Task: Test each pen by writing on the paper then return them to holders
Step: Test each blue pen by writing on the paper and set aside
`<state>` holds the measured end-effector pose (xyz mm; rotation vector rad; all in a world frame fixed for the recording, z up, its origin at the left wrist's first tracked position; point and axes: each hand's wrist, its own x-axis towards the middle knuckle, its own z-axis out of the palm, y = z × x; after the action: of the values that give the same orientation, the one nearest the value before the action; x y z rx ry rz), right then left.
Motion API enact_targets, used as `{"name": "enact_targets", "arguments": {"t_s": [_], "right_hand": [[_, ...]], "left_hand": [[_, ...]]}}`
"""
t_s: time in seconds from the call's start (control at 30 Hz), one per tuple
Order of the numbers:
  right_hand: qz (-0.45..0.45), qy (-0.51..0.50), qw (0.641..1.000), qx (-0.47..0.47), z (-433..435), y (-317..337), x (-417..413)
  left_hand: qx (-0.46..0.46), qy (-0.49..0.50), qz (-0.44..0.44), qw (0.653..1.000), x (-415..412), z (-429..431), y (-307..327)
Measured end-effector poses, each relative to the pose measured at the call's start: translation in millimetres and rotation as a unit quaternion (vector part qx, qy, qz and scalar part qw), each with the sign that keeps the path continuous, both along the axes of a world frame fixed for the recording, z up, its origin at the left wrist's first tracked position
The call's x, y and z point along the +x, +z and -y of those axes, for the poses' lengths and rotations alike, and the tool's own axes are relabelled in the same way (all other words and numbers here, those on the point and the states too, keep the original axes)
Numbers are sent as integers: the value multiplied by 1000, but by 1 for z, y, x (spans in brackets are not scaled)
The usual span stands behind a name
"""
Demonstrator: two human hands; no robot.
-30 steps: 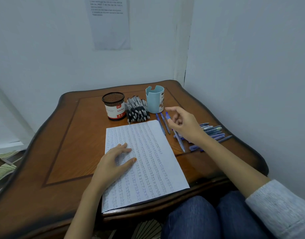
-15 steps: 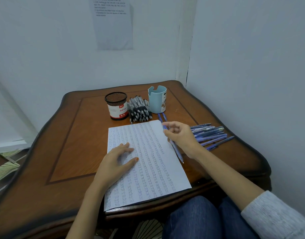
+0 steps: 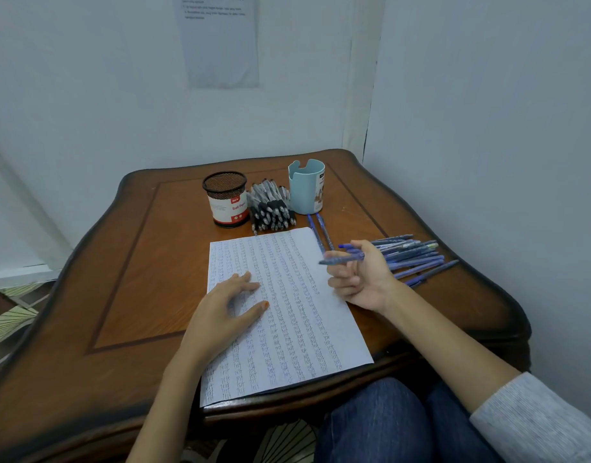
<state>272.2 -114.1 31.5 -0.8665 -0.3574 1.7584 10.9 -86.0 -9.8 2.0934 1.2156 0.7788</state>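
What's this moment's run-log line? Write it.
right hand: holds blue pen | left hand: flat on paper | stage: not yet writing

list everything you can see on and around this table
table: one, brown wood, in the room's corner
paper: one, white with blue writing, table's near middle
mesh holder: one, black with red-white label, far side
blue holder: one, light blue, right of the mesh holder
black pens: a pile, uncounted, between the holders
loose blue pens: two, before the blue holder
blue pen pile: several, right of paper
wall sheet: one, pale, on wall
left hand: flat on paper
right hand: holds one blue pen
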Motion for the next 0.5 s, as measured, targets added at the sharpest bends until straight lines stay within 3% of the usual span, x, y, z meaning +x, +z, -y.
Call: {"name": "enact_targets", "arguments": {"t_s": [0.2, 0.43, 0.5], "right_hand": [[45, -46, 998, -2, -1, 8, -7], [-85, -47, 995, 5, -1, 0, -10], [-86, -28, 996, 3, 0, -1, -9]], "left_hand": [[2, 6, -8, 1000, 1, 0, 1], [7, 6, -12, 1000, 1, 1, 2], [6, 7, -10, 1000, 1, 1, 2]]}}
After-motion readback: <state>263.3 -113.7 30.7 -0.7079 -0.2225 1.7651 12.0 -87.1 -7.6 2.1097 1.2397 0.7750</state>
